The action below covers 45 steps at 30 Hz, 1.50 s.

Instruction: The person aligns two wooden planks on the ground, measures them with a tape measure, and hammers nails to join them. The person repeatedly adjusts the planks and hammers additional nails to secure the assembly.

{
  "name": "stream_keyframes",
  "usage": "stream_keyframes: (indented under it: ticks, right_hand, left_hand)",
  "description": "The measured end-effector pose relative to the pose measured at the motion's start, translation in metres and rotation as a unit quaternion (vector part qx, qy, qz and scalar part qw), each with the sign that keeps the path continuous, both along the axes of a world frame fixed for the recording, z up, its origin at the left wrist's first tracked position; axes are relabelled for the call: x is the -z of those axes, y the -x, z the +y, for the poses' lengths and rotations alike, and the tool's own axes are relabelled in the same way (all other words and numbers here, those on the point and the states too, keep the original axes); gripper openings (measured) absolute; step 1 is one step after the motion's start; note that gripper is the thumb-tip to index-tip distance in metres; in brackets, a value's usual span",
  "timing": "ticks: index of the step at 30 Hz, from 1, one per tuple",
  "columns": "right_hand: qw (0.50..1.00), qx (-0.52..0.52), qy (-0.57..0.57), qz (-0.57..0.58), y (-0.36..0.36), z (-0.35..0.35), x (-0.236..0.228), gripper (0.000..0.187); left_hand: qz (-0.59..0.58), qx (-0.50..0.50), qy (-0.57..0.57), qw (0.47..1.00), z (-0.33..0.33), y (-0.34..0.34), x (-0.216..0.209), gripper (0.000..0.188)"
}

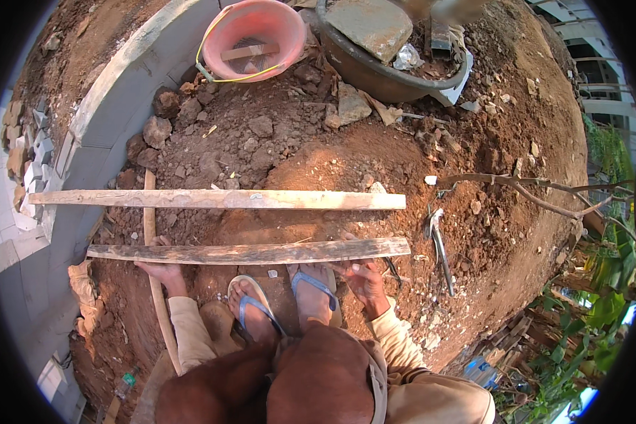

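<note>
A dark-stained wooden plank [261, 253] lies level across in front of my feet. My left hand [164, 270] grips its near edge toward the left end, the fingers partly hidden behind the wood. Closer to the right end, my right hand [364, 280] holds the same plank from below, fingers curled around it. Just beyond and roughly parallel is a paler, longer plank [226, 199], touched by neither hand. A thin wooden pole [161, 311] runs lengthwise under both planks, beside my left hand.
A pink bucket [290, 39] and a dark basin [374, 86] with a stone slab stand at the far side. A grey block wall [95, 152] curves along the left. Right of the planks lie a slim dark-handled tool [442, 254] and a dry branch [537, 201]. Rubble covers the soil.
</note>
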State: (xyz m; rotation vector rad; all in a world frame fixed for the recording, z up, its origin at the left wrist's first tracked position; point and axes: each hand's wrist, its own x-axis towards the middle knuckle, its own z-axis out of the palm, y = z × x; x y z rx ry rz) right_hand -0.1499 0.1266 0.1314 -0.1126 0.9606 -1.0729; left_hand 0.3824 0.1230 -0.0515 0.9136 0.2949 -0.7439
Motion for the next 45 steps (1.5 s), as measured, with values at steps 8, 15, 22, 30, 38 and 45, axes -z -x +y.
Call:
stream_keyframes:
  ticks: [8,15,22,30,38,45]
  right_hand:
    - [0.999,0.033,-0.003,-0.036,0.016,0.013,-0.004,0.096]
    - [0.978,0.197,-0.069,-0.001,0.045,0.041,0.014,0.065]
    - [0.968,0.232,-0.089,0.019,0.051,0.033,0.026,0.049]
    - [0.983,0.171,0.044,0.041,0.057,0.022,-0.009,0.057]
    - [0.988,0.080,0.127,0.034,0.047,-0.019,-0.043,0.096]
    - [0.956,0.066,0.270,0.093,-0.010,-0.096,-0.073,0.081]
  left_hand:
    - [-0.013,0.023,0.032,0.999,0.011,-0.014,0.001,0.075]
    - [0.017,0.076,0.078,0.994,-0.019,0.016,-0.063,0.062]
    - [-0.016,0.115,0.084,0.990,-0.029,0.016,-0.063,0.064]
    - [-0.014,0.139,0.136,0.981,-0.012,0.011,-0.065,0.077]
    - [0.010,0.101,0.058,0.993,-0.006,-0.017,-0.042,0.062]
    - [0.102,0.067,0.036,0.992,0.003,-0.018,-0.046,0.081]
